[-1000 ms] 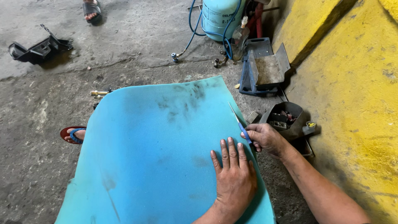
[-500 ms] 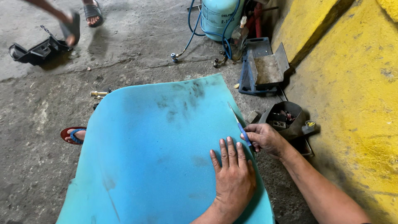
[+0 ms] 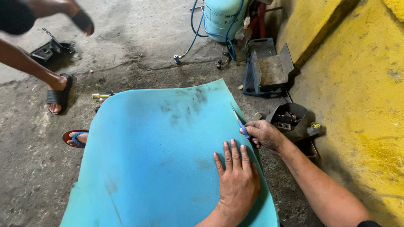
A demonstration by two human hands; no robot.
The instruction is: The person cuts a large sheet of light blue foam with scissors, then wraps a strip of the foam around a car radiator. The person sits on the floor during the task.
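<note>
Fingers of the right hand clamp a blue-handled knife, blade on the right edge of the blue foam sheet. Left hand lies flat on the foam, fingers slightly spread. Foam rests on the concrete floor; black tool tray just right of it.

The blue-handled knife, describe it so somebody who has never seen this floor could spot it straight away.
A big turquoise foam sheet covers the middle of the grey concrete floor. Along the sheet's right edge, the right hand grips a thin knife with a blue handle, its narrow blade pointing away up the edge. It is the only slim tool touching the foam; the left hand beside it lies flat and empty.
</note>
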